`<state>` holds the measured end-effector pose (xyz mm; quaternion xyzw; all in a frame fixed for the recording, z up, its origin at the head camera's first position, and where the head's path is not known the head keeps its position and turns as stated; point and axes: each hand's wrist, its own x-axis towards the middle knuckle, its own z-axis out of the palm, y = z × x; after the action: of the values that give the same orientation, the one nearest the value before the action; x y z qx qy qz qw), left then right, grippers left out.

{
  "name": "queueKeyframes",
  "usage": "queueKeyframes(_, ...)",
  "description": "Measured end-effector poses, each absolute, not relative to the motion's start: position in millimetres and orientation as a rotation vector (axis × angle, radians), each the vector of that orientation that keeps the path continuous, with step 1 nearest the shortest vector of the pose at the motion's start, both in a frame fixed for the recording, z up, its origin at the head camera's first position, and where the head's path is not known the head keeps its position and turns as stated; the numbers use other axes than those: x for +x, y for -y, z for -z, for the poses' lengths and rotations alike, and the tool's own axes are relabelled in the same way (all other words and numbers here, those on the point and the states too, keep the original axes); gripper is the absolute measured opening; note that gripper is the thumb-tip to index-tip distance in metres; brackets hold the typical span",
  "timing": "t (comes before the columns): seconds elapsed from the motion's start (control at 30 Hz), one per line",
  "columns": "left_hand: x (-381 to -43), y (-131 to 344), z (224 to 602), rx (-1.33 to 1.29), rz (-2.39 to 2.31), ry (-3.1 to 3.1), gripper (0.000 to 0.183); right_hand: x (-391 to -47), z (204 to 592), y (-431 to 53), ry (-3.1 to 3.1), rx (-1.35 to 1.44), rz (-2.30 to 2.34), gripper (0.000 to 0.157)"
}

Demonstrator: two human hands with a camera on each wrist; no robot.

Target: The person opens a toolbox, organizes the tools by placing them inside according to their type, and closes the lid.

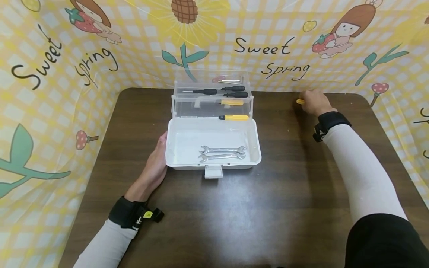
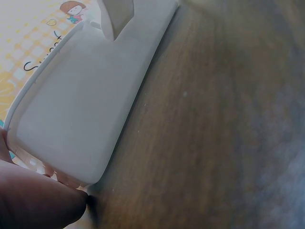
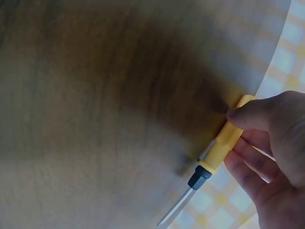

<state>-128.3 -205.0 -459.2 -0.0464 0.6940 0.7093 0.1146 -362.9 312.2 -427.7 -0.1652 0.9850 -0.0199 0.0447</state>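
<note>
A white toolbox (image 1: 187, 163) stands with its lid up at the table's middle. Two open-end wrenches (image 1: 222, 150) lie inside near the front wall. My left hand (image 1: 155, 160) rests against the box's left side, its fingers along the wall; in the left wrist view they sit at the box's corner. At the table's back right, my right hand (image 1: 315, 102) pinches a yellow-handled screwdriver (image 3: 224, 145) between thumb and fingers. Its metal shaft points to the lower left in the right wrist view, and the handle is close over the table.
Clear trays (image 1: 179, 108) rise behind the box, holding black-handled screwdrivers (image 1: 236, 95) and yellow-handled screwdrivers (image 1: 236, 117). A latch (image 1: 213, 172) sticks out at the box's front. A yellow checked cloth (image 1: 214, 48) stands along the table's back and sides.
</note>
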Motion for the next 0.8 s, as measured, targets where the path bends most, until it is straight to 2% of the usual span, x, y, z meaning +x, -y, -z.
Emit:
queueKeyframes(0.37, -128.9, 204.1, 459.8, -0.158, -2.085, -2.031, 0.068, -347.9, 431.8, -306.7, -3.012, -0.607, 0.071, 0.029)
queueKeyframes(0.8, -129.5, 203.9, 460.7, -0.161, -2.066, -2.039, 0.068, -314.0, 433.0, -307.0, -3.02, -0.919, 0.065, 0.027)
